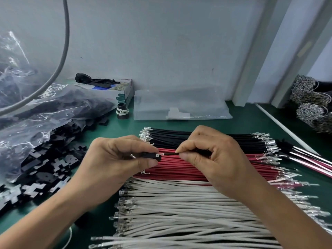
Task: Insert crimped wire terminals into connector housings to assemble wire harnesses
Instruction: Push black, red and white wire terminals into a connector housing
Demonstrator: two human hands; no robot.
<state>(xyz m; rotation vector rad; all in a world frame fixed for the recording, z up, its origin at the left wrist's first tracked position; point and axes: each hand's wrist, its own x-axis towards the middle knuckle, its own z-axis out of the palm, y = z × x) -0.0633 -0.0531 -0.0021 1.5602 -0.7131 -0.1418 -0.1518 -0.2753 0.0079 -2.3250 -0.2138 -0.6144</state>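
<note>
Two hands worked above the red wires (188,169), beyond the white wires (179,203). Left hand (115,159) pinched a black connector housing (150,156); right hand (212,155) pinched a black wire (170,154), terminal at the housing mouth. Black wires (179,135) lay farther back on the green tabletop (122,128).
</note>
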